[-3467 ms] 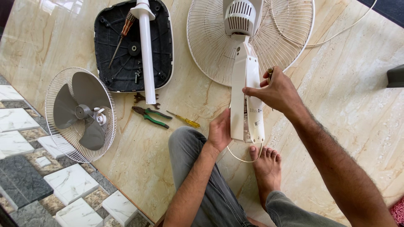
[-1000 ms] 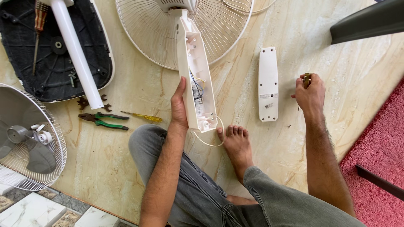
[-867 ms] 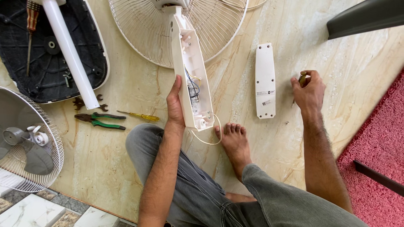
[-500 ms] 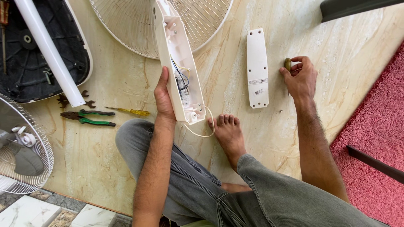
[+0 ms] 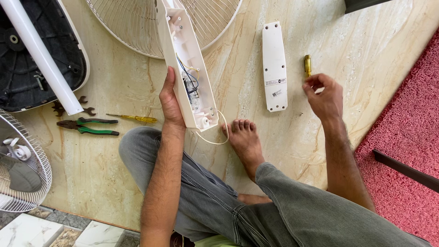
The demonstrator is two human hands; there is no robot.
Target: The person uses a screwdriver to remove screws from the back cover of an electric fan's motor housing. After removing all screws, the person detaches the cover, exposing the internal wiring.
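My left hand (image 5: 170, 101) grips the left side of the fan's open white neck housing (image 5: 185, 68), whose wires and small parts show inside. The removed white cover plate (image 5: 274, 66) lies flat on the floor to its right. A yellow-handled screwdriver (image 5: 307, 65) rests on the floor beside the plate. Just below and right of it hovers my right hand (image 5: 323, 95), fingers loosely curled and holding nothing. The housing's upper end meets the white fan grille (image 5: 137, 32). A white cord (image 5: 212, 137) loops from its lower end near my bare foot (image 5: 244, 139).
Green-handled pliers (image 5: 87, 126), a thin yellow screwdriver (image 5: 132, 118) and a small spanner (image 5: 75, 110) lie at left. The black fan base (image 5: 27, 82) with its white pole (image 5: 41, 55) is upper left, a second grille with blade (image 5: 18, 169) far left. A red mat (image 5: 407, 132) lies right.
The cover plate came off the housing and was laid on the floor. My right hand set the yellow-handled screwdriver down beside it and drew back. The view shifted right.
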